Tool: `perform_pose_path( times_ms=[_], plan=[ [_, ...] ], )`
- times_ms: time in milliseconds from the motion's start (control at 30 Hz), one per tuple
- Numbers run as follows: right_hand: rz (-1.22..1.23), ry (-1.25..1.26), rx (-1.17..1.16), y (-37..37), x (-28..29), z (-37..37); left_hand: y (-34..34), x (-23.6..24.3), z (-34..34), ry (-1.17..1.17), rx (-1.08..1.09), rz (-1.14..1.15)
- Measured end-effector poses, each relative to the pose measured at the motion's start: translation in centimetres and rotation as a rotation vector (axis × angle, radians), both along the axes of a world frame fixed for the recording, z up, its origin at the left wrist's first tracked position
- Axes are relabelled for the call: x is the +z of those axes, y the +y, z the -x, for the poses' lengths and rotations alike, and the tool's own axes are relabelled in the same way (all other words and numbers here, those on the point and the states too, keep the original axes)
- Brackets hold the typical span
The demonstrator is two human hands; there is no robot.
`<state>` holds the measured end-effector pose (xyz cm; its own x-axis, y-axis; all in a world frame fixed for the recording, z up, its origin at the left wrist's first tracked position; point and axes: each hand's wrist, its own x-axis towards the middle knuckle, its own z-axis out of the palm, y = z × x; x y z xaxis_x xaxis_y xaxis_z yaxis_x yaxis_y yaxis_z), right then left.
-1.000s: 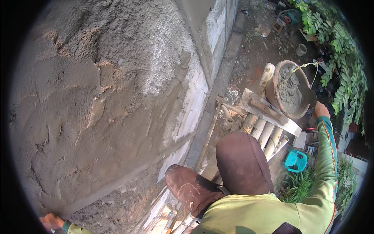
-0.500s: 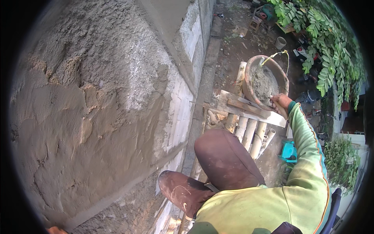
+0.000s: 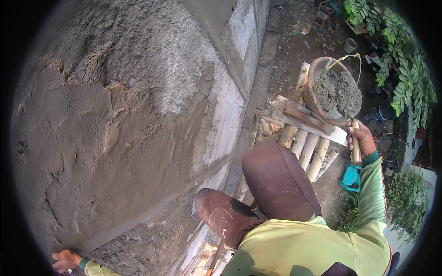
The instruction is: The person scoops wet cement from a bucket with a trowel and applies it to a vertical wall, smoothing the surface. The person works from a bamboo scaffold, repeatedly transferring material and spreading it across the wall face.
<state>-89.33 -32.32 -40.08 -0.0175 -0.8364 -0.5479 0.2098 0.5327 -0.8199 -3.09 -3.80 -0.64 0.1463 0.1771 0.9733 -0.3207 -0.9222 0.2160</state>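
Two hands are showing: the left hand [image 3: 66,260] low against the wall, the right hand [image 3: 362,139] gripping one wooden handle [image 3: 355,145]. One basin [image 3: 332,90] of grey mortar is sitting on a platform where about four bamboo poles [image 3: 307,149] are lying side by side. One turquoise tool [image 3: 351,177] is lying just below. One small grey pot [image 3: 350,45] is standing farther off.

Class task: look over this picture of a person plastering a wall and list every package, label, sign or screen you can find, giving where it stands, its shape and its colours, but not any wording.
None can be made out.
Nearest candidate: a small turquoise object on the ground below the right hand; too small to tell what it is.
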Motion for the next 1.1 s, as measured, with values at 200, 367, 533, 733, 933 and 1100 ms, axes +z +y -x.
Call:
perform_pose_path(
  times_ms=[200,367,533,733,933,1100],
  plan=[
    [-0.109,-0.5,0.043,-1.0,-1.7,-9.7,-1.3,0.0,2.9,0.025,-0.062,0.03],
    [-0.123,-0.826,0.088,-6.8,-11.6,-18.0,-0.8,-0.6,1.0,0.005,-0.116,0.044],
    [-0.115,-0.892,-0.054,-12.9,-20.9,-26.0,2.5,4.2,-0.9,0.086,-0.166,0.084],
    [-0.04,-0.556,-0.414,-18.2,-27.0,-34.1,1.0,4.2,1.3,0.168,-0.306,0.01],
    [-0.038,0.095,-0.713,-31.9,-40.0,-47.8,-1.2,-0.3,-0.9,0.266,-0.558,0.111],
    [0.115,-0.348,-0.282,-33.0,-29.8,-57.0,-4.4,1.4,8.5,0.459,-0.624,0.402]
  ],
)
